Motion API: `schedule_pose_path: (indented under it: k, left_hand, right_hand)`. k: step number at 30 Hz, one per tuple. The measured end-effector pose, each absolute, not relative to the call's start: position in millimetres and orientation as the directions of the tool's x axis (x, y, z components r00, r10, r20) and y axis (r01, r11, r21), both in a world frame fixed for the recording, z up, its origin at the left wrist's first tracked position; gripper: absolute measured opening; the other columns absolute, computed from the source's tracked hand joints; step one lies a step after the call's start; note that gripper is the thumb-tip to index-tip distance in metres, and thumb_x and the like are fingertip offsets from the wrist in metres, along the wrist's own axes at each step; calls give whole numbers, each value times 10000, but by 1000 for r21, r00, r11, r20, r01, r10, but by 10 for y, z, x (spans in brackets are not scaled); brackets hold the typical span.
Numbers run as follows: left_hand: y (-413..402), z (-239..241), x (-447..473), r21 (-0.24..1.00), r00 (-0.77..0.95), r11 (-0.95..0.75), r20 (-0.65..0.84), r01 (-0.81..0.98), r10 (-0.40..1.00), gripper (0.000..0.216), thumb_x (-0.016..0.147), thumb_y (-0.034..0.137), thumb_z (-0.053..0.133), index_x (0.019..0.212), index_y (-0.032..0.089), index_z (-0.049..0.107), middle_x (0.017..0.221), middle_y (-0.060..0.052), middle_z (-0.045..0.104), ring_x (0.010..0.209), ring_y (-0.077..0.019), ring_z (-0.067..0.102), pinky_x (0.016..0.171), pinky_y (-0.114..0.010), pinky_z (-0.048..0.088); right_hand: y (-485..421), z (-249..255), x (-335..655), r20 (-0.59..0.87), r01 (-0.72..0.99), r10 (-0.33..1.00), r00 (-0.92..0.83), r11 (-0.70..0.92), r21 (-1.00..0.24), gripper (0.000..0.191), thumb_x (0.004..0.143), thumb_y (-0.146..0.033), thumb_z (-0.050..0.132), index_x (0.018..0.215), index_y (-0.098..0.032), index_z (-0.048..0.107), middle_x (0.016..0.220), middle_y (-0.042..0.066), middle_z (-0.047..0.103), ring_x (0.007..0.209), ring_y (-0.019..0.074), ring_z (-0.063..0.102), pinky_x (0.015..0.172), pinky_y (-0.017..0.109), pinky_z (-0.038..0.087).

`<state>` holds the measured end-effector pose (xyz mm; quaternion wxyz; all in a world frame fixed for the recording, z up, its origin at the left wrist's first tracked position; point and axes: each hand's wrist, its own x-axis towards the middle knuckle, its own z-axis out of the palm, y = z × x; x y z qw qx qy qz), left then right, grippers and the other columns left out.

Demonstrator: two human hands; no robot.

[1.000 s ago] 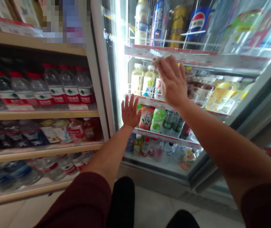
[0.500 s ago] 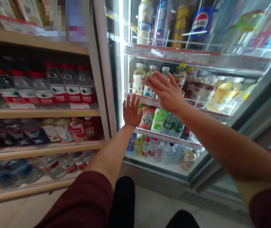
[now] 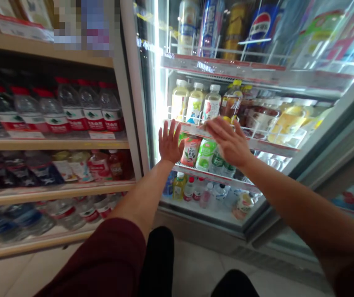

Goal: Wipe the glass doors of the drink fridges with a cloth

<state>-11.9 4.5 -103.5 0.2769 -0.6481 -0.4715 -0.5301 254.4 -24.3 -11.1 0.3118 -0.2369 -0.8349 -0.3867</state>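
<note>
Both of my hands are stretched out in front of a lit drinks fridge. My left hand [image 3: 169, 145] has its fingers spread and holds nothing; it is by the left edge of the glass, near a red drink pack [image 3: 191, 151]. Whether it touches the glass I cannot tell. My right hand [image 3: 230, 141] is flat with its fingers extended and nothing in it, in front of the shelf edge and partly over a green bottle [image 3: 217, 161]. A green-and-white pack [image 3: 206, 154] shows between the hands. Pale bottles with white caps [image 3: 195, 103] stand just above.
To the left, wooden shelves [image 3: 55, 144] carry rows of red-capped water bottles [image 3: 76, 111] and other drinks. Tall cans and a blue Pepsi bottle [image 3: 262, 24] stand on the fridge's upper shelf. Small bottles [image 3: 189, 189] line its bottom. Tiled floor [image 3: 192, 264] lies below.
My right hand has moved down and slightly right, uncovering the white-capped bottles. My left hand stays nearly where it was, fingers still spread.
</note>
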Motion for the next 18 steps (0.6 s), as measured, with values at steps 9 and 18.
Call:
schedule_pose_path:
  k: [9, 18]
  left_hand:
    - [60, -1039, -116, 149, -20, -391, 949, 908, 316, 691, 1024, 555, 274, 1570, 158, 421, 1664, -106, 347, 1610, -248, 42, 1325, -496, 5]
    - [63, -1034, -118, 156, -24, -394, 947, 906, 321, 691, 1012, 532, 298, 1574, 147, 411, 1672, -111, 325, 1611, -245, 38, 1326, -504, 9]
  right_hand:
    - [-280, -542, 2780, 804, 731, 151, -575, 537, 422, 716, 1001, -119, 392, 1634, -386, 187, 1611, -16, 469, 1546, 218, 350, 1294, 512, 275]
    - [-257, -292, 2850, 929, 840, 145, -340, 492, 230, 681, 1015, -177, 411, 1633, -381, 210, 1657, 2, 385, 1580, 285, 259, 1296, 623, 168]
